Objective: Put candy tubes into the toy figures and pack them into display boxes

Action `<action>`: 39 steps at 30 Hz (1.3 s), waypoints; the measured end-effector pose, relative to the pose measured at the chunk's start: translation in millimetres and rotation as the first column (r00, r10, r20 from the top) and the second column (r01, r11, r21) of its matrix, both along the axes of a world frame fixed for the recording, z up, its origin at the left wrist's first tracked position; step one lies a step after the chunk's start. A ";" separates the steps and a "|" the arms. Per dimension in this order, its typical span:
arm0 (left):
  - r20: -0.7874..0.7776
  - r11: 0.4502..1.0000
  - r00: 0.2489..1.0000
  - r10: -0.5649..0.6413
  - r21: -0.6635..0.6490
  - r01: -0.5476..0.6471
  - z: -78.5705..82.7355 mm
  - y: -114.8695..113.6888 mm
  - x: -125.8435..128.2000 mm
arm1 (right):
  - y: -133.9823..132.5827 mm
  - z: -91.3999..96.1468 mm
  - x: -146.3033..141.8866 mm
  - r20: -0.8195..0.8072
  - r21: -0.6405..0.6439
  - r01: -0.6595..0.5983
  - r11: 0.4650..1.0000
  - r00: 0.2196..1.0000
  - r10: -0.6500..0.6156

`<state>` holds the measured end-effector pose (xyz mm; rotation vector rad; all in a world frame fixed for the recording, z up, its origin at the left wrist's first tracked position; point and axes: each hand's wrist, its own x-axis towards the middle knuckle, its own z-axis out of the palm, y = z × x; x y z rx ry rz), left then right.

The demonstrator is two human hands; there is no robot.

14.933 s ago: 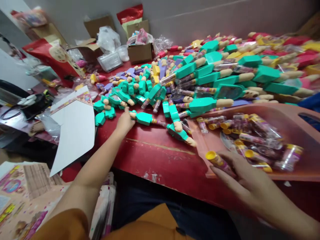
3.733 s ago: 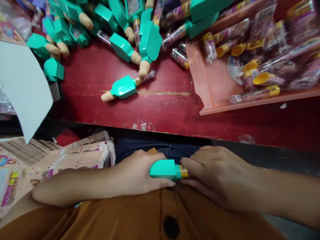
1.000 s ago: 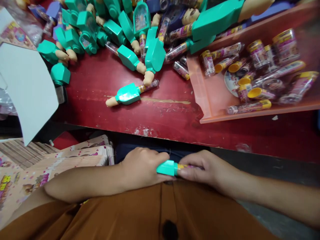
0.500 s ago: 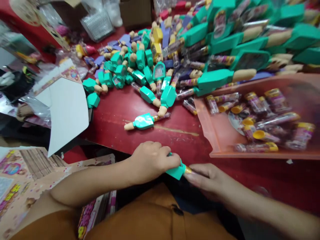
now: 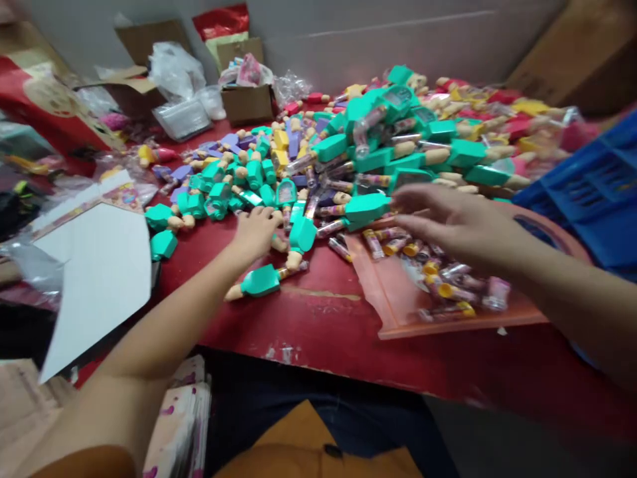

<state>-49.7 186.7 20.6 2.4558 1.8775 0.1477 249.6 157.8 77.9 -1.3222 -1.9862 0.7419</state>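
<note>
My left hand (image 5: 256,234) reaches to the near edge of a heap of toys, fingers spread and bent over the small green plastic pieces. What lies under its fingertips is partly hidden. My right hand (image 5: 442,212) is over the heap's right side, thumb and fingers apart, close to the beige-handle end of a green popsicle-shaped toy (image 5: 367,207). Whether it touches that toy is unclear. Another green toy (image 5: 261,281), with a beige handle and a clear tube, lies alone on the red table (image 5: 318,325). A green piece (image 5: 302,234) with a beige knob lies near my left hand.
A pink-orange tray (image 5: 393,318) holds several clear tubes with yellow caps. A blue plastic crate (image 5: 592,192) stands at right. White card (image 5: 104,265) leans at left. Cardboard boxes (image 5: 246,103) and plastic bags (image 5: 176,73) stand at the back.
My hands have parted from the green toy they held together near my body. Both have moved forward to the heap, the right one further to the right. The view has tilted up.
</note>
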 end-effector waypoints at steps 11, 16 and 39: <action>0.016 0.975 0.979 0.201 0.092 -0.202 19.8 -21.9 -35.3 | 11.8 -56.4 20.7 0.886 0.210 -0.605 0.768 0.450 0.113; 0.853 0.930 0.377 0.361 -0.298 -0.216 33.1 -93.4 -12.2 | 23.2 -58.8 -4.9 0.883 0.232 -0.619 0.750 0.457 0.104; 0.937 0.537 0.058 0.345 -0.146 -0.831 -27.2 -42.9 -19.0 | -156.1 -115.7 -45.1 -0.046 0.067 -0.117 0.991 0.992 0.120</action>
